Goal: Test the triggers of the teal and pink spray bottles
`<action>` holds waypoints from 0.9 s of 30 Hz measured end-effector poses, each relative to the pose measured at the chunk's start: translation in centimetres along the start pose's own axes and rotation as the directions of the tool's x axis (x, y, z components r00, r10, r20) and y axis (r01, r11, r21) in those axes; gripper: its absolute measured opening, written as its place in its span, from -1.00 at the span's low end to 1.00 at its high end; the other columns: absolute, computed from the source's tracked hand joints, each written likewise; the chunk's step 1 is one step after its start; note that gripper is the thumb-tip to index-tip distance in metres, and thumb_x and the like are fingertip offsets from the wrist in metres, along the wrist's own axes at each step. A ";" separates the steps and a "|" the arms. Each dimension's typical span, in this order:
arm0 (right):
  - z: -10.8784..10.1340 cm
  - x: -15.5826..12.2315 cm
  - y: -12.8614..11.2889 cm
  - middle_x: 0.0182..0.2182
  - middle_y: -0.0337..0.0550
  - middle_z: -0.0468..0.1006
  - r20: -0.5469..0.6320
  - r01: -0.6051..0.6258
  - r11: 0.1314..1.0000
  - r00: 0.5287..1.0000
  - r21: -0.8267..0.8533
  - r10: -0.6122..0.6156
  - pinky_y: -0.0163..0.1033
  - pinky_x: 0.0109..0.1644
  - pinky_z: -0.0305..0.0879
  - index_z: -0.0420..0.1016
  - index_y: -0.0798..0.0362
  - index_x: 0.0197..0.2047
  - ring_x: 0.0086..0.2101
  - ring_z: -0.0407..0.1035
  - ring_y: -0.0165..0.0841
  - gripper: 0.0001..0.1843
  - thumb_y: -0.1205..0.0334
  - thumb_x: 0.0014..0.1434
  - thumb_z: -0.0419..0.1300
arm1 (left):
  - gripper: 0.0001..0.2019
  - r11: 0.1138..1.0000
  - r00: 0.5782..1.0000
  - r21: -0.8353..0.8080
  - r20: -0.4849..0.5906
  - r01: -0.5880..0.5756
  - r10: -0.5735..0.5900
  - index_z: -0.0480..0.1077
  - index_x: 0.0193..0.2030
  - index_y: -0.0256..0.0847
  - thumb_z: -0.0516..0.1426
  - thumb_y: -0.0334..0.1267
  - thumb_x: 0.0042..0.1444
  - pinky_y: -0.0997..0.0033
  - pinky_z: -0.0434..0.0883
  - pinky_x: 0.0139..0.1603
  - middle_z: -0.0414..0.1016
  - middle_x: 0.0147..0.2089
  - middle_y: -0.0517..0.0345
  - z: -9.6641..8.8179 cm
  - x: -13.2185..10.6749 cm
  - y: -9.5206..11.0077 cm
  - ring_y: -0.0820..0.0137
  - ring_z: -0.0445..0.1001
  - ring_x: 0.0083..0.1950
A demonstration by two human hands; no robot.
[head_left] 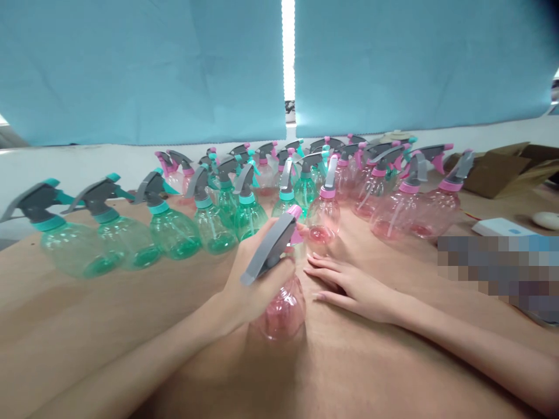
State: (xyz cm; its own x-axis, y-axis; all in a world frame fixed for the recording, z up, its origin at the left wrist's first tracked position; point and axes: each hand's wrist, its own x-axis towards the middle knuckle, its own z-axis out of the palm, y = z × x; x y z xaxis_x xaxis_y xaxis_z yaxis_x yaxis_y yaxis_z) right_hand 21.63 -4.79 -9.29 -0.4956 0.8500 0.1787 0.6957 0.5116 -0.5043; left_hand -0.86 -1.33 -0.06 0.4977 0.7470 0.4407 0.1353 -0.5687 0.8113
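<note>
My left hand is closed around the neck of a pink see-through spray bottle with a grey and pink trigger head. The bottle is in front of me at the middle of the wooden table, its nozzle pointing away to the upper right. Just right of it, my right hand lies palm down on the table with its fingers stretched out and apart, holding nothing. Beyond my hands, another pink spray bottle stands upright, with a green spray bottle to its left.
Several green spray bottles line the left side of the wooden table. Several pink ones stand at right, with more behind. An open cardboard box, a white box and a white rounded object lie far right. Blue curtains hang behind.
</note>
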 end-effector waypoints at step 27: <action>-0.1 0.0 -0.1 0.33 -0.02 0.15 0.007 -0.002 0.999 1.000 -0.032 0.003 0.08 0.33 0.03 0.20 0.00 0.33 0.31 0.00 -0.12 -0.37 -0.14 0.32 0.00 | -0.82 1.000 1.000 0.008 -0.018 0.012 -0.012 0.25 -0.28 -0.11 0.05 -0.45 -0.03 0.42 0.13 -0.48 0.13 -0.50 0.32 0.3 0.0 -0.1 0.47 0.12 -0.52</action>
State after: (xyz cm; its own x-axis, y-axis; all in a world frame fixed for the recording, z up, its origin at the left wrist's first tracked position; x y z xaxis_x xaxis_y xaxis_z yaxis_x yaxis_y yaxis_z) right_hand 21.62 -4.79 -9.14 -0.4971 0.8505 0.1718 0.7134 0.5133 -0.4770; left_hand -0.61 -1.40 -0.29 0.4809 0.7597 0.4376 0.1479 -0.5623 0.8136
